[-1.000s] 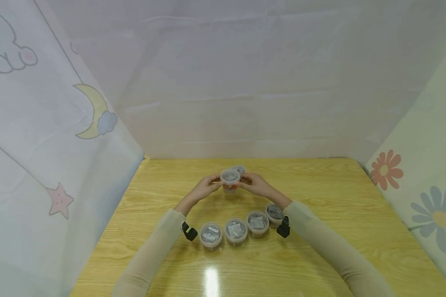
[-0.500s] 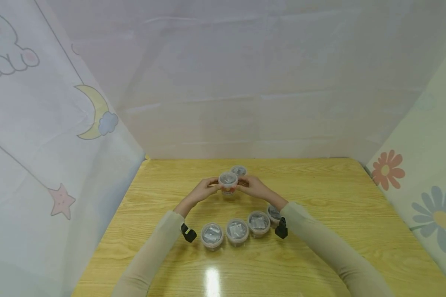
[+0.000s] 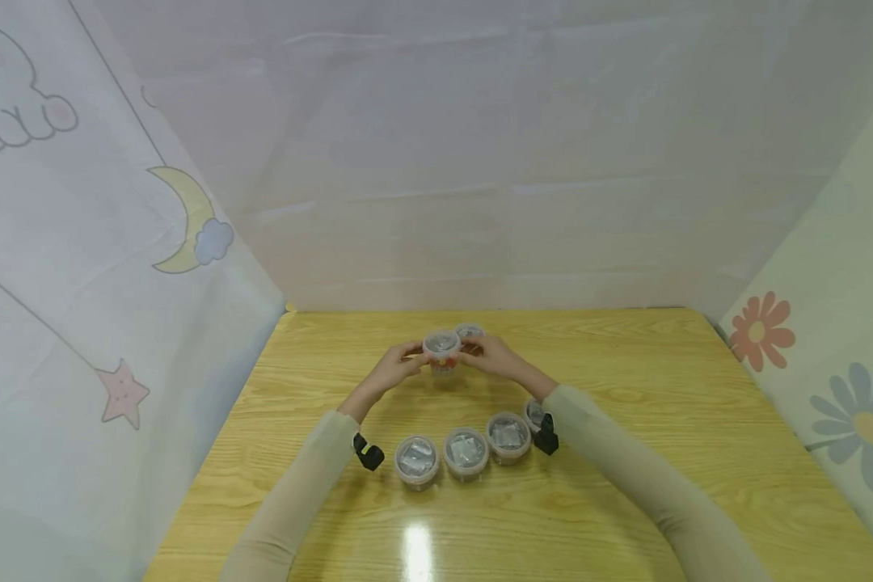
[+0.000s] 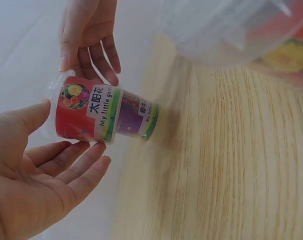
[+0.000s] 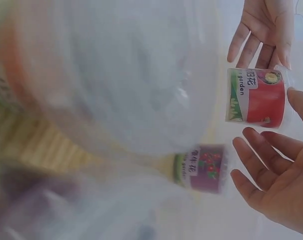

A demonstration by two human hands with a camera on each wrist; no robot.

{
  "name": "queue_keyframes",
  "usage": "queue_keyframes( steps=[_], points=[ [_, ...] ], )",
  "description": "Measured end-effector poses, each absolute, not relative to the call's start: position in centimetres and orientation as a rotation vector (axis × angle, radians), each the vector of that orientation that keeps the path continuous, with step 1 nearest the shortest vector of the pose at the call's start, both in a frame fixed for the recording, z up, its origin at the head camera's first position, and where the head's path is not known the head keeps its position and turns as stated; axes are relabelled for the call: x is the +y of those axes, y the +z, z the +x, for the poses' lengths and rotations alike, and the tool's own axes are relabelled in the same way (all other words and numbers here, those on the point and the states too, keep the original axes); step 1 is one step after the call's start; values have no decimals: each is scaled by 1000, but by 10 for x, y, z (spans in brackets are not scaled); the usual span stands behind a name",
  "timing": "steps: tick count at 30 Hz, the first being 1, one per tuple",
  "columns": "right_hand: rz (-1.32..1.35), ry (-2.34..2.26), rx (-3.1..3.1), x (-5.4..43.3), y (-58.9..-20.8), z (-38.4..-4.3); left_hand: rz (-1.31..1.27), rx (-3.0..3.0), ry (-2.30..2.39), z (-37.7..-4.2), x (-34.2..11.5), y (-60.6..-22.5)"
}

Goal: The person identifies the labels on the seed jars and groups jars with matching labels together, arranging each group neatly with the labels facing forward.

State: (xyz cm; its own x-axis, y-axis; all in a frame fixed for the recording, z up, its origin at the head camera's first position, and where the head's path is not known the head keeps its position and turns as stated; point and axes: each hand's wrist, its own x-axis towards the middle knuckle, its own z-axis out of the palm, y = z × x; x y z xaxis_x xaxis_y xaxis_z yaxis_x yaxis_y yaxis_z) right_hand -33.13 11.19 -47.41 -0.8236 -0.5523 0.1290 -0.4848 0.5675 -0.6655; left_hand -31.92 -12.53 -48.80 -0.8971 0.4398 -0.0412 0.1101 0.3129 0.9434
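Both hands hold one small clear plastic cup [image 3: 442,346] upright between them, above the far part of the table. It has a clear lid and a red "My little garden" label [image 4: 74,118] with flowers on it. My left hand [image 3: 394,369] grips its left side, thumb by the lid rim and fingers along the wall. On the opposite side my right hand [image 3: 496,358] grips it the same way. Just behind and to the right stands a similar cup with a purple label [image 5: 206,170], partly covered by the held cup and the right hand in the head view.
Nearer the body, several lidded cups stand in a curved row on the wooden table [image 3: 298,501]: a leftmost cup [image 3: 417,461], a middle cup [image 3: 466,453], another cup [image 3: 508,436], and a rightmost one partly behind the right wrist camera [image 3: 546,436]. Pale walls surround the table.
Both hands and the red-labelled cup have shifted slightly left, and the cup is a little higher in the view than half a second ago. The other cups keep their places on the table.
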Motion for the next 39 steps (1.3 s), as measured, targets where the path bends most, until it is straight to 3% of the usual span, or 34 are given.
queue_keyframes(
  steps=[7, 39],
  points=[
    [-997, -1088, 2665, 113, -468, -337, 477, 2316, 1628, -321, -126, -488],
    [-931, -1097, 2745, 101, -477, -341, 454, 2376, 1661, -324, -131, -499]
  ],
)
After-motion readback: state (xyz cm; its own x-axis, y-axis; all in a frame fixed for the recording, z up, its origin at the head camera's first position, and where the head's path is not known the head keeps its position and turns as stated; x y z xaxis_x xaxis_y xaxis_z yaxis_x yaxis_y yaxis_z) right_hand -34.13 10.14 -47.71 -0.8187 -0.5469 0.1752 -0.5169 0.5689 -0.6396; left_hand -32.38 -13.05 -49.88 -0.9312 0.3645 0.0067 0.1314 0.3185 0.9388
